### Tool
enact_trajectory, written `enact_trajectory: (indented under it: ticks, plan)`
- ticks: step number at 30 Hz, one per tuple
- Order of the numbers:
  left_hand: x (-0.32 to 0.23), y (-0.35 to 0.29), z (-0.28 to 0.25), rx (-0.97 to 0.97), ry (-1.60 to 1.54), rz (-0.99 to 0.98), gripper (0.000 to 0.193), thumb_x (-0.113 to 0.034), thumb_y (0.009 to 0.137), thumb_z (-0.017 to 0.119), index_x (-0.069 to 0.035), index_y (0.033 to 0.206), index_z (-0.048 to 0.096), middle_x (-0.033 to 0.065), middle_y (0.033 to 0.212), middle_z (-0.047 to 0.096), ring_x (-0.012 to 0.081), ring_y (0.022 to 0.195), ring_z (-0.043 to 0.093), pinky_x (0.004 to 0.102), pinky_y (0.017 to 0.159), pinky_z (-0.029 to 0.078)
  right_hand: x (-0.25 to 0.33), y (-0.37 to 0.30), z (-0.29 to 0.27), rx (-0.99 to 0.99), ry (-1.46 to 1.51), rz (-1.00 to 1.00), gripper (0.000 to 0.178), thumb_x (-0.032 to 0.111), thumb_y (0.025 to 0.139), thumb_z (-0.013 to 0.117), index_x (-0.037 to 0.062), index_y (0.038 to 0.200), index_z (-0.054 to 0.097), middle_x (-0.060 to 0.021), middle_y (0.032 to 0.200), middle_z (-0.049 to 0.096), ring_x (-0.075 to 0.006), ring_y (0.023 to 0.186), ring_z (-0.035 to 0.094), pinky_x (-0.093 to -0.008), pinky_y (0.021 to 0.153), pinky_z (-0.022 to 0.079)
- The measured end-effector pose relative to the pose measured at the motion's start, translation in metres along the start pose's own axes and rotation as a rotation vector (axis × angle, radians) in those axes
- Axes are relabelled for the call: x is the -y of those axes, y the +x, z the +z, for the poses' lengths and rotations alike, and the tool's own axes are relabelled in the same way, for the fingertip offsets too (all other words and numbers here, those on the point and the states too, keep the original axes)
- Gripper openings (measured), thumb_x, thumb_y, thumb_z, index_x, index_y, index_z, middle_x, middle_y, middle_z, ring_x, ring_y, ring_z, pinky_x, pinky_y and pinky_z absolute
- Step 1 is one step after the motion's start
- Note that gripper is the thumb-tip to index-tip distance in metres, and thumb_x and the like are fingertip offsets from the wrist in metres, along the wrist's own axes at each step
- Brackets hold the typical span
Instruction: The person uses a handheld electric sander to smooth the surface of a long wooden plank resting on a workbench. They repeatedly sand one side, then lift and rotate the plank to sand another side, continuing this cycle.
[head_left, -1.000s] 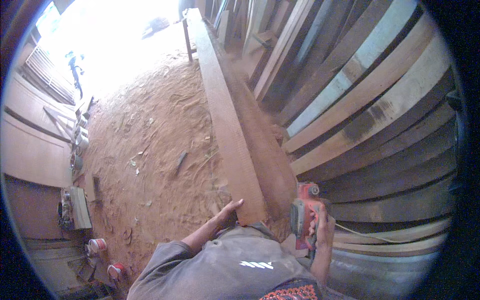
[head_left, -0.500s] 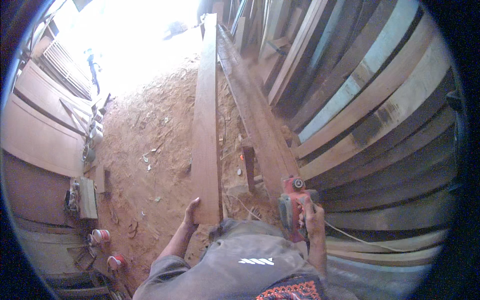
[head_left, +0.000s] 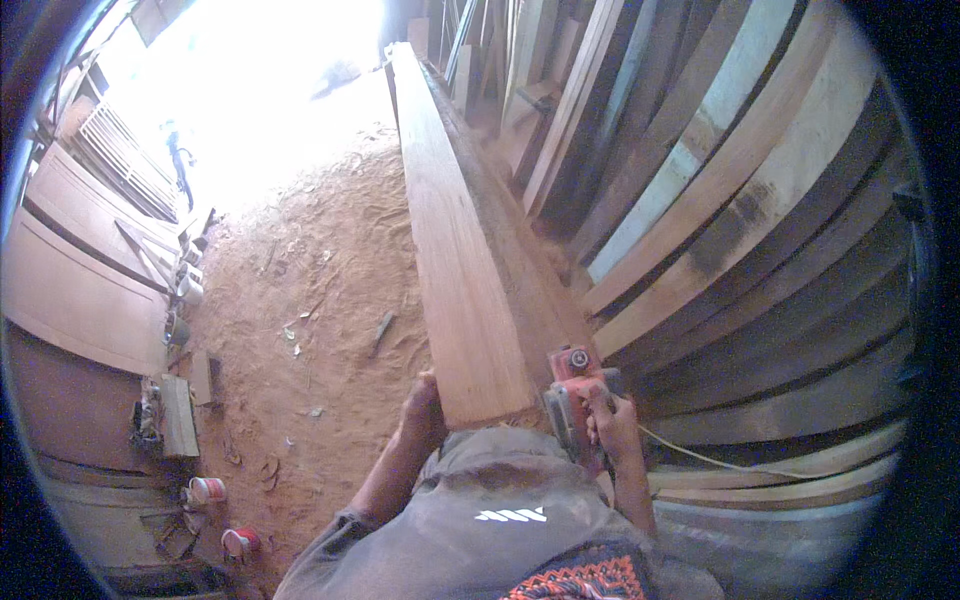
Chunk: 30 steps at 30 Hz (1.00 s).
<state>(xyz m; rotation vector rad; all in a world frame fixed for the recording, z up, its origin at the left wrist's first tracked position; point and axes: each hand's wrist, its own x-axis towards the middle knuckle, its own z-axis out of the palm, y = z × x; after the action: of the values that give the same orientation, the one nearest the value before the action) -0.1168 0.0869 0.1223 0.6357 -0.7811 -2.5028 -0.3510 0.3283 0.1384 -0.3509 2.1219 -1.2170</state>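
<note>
A long reddish-brown plank [head_left: 455, 250] stretches away, broad face up; a red-and-grey power tool [head_left: 571, 388] sits just right of its near end.

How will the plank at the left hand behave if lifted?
Probably stiff: the plank is solid-looking timber. Likely heavy and awkward from one end, as it runs far beyond the left hand at its near end. Unlikely to roll, given its broad flat face.
</note>
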Motion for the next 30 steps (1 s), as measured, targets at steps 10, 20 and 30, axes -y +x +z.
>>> enact_trajectory:
  ticks: [10, 20, 30]
  plan:
    - [-0.134, 0.002, 0.091, 0.321, -0.03, 0.634, 0.08, -0.045, 0.086, 0.077, -0.003, 0.147, 0.049, 0.013, 0.143, 0.058, 0.0315, 0.134, 0.053, 0.0504, 0.117, 0.038, -0.022, 0.032, 0.013, -0.033, -0.194, -0.17, 0.051, 0.051, 0.101, 0.064, 0.0022, 0.089, 0.071, -0.0007, 0.062, 0.061, -0.0099, 0.051, 0.057, -0.0296, 0.047, 0.045]
    - [-0.169, 0.005, 0.102, 0.392, 0.058, 0.673, 0.083, -0.039, 0.082, 0.079, 0.003, 0.146, 0.047, 0.0166, 0.14, 0.059, 0.0313, 0.132, 0.055, 0.048, 0.115, 0.039, -0.004, 0.03, 0.007, 0.025, -0.169, -0.067, 0.054, 0.055, 0.1, 0.065, 0.0026, 0.088, 0.073, -0.0014, 0.063, 0.063, -0.0095, 0.051, 0.057, -0.0297, 0.047, 0.045]
    - [-0.174, -0.007, 0.134, 0.37, 0.094, 0.665, 0.086, -0.034, 0.079, 0.08, 0.009, 0.145, 0.044, 0.0207, 0.136, 0.059, 0.0309, 0.128, 0.057, 0.0453, 0.113, 0.042, -0.013, 0.039, 0.012, 0.0, -0.222, -0.073, 0.055, 0.057, 0.1, 0.063, 0.0031, 0.096, 0.074, 0.0004, 0.061, 0.059, -0.009, 0.05, 0.056, -0.0293, 0.046, 0.043]
